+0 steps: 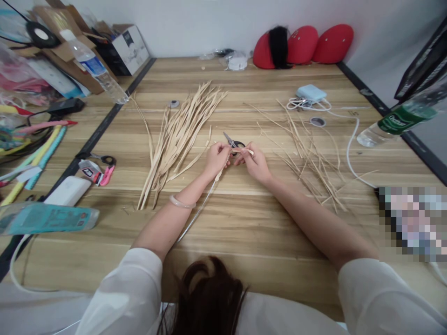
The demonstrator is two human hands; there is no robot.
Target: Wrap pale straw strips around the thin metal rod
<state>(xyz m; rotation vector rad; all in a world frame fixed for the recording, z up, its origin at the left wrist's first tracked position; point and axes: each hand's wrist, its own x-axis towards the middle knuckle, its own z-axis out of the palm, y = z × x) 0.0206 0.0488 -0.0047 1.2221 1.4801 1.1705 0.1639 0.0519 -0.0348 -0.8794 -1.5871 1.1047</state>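
Note:
My left hand (218,159) is closed in a pinch around a thin metal wire (198,210), whose upper end is wrapped in pale dried straw. The bare part of the wire slants down toward me, under my left forearm. Close beside it, my right hand (255,164) pinches a flat straw strip (238,150) that stretches between both hands. Scissors (228,138) with black handles lie just beyond my fingers, partly hidden by them. A bundle of wide dried straw strips (181,132) lies left of my hands, and thinner straw stalks (302,149) are scattered to the right.
At the left stand a tilted water bottle (96,70), a white power bank (71,190), a teal tube (52,217) and small scissors (106,159). To the right are a blue charger (310,92) with white cable and a green-labelled bottle (394,121). Red caps (333,44) sit behind.

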